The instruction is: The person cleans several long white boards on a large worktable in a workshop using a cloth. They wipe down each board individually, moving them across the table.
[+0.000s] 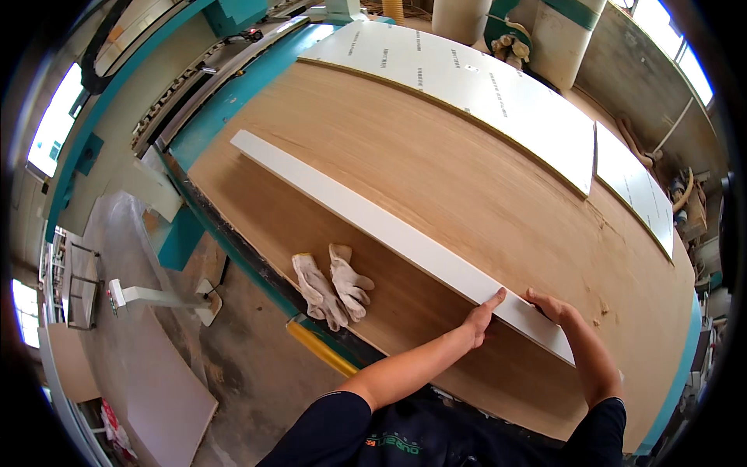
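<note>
A long, narrow white board (373, 222) lies slantwise over a wide wooden bed, from the far left to the near right. Toward its near end my left hand (482, 317) grips the near edge, the thumb on the white face and the other fingers partly hidden below. Across from it my right hand (549, 306) holds the far edge, its fingertips partly out of sight. A pair of pale work gloves, one glove (317, 289) beside the other glove (350, 284), rests on the wood left of the board.
Large white printed sheets (451, 78) lie along the wooden bed's (436, 179) far side. A teal machine frame (257, 89) stands at the far left. Below the near edge are a yellow bar (323, 349) and a grey-white control stand (159, 296).
</note>
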Demonstrator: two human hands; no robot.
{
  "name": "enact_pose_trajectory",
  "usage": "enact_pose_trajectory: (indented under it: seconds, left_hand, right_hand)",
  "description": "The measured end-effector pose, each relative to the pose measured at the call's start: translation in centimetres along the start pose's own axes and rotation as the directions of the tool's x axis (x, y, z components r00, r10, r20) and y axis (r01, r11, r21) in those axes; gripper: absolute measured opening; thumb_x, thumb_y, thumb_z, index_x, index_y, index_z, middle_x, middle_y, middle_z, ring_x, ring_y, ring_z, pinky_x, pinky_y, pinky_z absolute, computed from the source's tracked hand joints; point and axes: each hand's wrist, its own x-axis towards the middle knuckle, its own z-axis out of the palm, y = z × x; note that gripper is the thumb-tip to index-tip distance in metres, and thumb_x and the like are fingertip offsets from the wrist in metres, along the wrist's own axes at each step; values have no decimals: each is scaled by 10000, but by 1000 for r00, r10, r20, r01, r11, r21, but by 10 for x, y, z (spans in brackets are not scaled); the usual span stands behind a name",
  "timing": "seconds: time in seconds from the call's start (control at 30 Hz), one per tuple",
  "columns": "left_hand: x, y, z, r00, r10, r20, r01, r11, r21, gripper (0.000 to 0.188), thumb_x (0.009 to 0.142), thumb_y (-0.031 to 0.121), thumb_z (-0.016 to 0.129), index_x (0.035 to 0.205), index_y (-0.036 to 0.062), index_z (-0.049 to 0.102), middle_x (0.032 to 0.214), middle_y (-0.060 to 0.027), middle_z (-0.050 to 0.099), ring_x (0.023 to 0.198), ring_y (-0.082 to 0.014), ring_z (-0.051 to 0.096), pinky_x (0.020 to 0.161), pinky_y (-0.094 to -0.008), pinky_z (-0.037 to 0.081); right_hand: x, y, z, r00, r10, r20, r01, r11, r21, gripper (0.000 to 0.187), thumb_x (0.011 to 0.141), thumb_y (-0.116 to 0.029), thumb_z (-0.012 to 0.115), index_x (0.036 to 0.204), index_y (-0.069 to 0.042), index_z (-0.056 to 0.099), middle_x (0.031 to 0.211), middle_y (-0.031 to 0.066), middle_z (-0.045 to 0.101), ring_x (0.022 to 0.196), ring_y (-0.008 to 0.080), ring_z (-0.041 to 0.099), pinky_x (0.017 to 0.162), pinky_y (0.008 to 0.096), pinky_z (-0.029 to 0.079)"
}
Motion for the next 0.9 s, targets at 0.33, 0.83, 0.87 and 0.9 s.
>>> enact_pose_trajectory:
  seconds: [0.33, 0.83, 0.87, 0.9]
  left_hand:
    - [-44, -52, -23, 992, -22, 122, 29, 998, -57, 650, 913, 559, 540, 1346, 75, 501, 1359, -89, 509, 1240, -224, 446, 1022, -387, 360]
    - [-139, -155, -80, 995, 72, -67, -57, 977, 204, 718, 863, 547, 632, 1298, -18, 543, 1300, -130, 577, 1203, -216, 515, 1023, -319, 382]
    - [-139, -159, -80, 987, 110, -119, -83, 973, 218, 724, 849, 550, 649, 1264, -38, 566, 1261, -144, 601, 1176, -225, 539, 1024, -313, 384]
    - [-138, -161, -80, 987, 107, -119, -81, 975, 205, 741, 847, 553, 650, 1277, -42, 551, 1274, -147, 591, 1183, -226, 534, 1023, -315, 386]
  right_hand:
    - [-31, 59, 64, 986, -109, 126, 113, 993, -24, 673, 888, -528, 550, 1394, -91, 479, 1371, 123, 459, 1269, 276, 391, 1075, 415, 270]
    - [-100, 103, 225, 974, -213, 77, 197, 964, 177, 681, 839, -407, 658, 1388, -47, 475, 1340, 125, 463, 1272, 262, 393, 1083, 381, 270]
    - [-103, 102, 226, 970, -229, 87, 205, 953, 222, 691, 848, -420, 645, 1398, -43, 459, 1354, 123, 468, 1281, 256, 390, 1088, 383, 262]
    - [-107, 102, 226, 965, -245, 95, 212, 940, 268, 703, 857, -432, 632, 1408, -39, 443, 1368, 122, 473, 1289, 250, 386, 1092, 384, 254]
